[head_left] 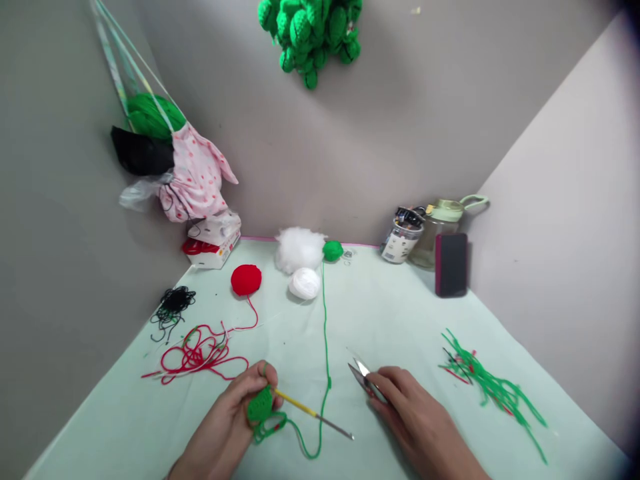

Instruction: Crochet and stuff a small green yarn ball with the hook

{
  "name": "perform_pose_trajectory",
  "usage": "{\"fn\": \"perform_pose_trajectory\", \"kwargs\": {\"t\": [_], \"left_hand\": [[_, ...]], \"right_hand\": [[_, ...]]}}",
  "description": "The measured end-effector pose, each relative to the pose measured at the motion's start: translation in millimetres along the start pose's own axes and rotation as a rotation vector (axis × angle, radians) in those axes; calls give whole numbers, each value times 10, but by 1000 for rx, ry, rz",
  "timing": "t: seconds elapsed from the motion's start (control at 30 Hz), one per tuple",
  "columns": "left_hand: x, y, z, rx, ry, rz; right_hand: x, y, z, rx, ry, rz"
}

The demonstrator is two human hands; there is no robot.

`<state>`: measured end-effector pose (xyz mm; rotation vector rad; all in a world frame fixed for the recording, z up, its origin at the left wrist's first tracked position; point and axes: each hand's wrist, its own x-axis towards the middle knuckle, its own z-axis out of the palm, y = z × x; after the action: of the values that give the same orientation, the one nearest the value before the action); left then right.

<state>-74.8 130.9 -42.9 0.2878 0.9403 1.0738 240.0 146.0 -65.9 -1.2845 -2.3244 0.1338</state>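
Note:
My left hand point(235, 417) is closed around a small green crocheted piece point(260, 405) and a yellow-handled crochet hook point(313, 413) that points right across the table. Green yarn point(326, 333) runs from the piece in a loop and up to a small green yarn ball point(333, 251) at the back. My right hand point(417, 417) is closed on small metal thread snips point(364, 377), their blades pointing up-left and slightly apart. The snips sit a little to the right of the green strand, not touching it.
A red yarn ball point(246, 279), loose red yarn point(197, 353), black yarn point(174, 307), white stuffing point(300, 249) and a white ball point(305, 283) lie on the pale green table. Cut green scraps point(493, 387) lie right. A jar point(401, 238), bottle point(443, 227) and phone point(451, 264) stand at the back.

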Motion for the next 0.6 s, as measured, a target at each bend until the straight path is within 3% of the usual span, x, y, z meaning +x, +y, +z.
{"fn": "perform_pose_trajectory", "kwargs": {"t": [0.23, 0.6], "left_hand": [[-109, -76, 123, 80, -83, 35], [-117, -124, 115, 146, -201, 65]], "right_hand": [[-12, -13, -33, 36, -38, 5], [67, -114, -106, 10, -180, 85]]}}
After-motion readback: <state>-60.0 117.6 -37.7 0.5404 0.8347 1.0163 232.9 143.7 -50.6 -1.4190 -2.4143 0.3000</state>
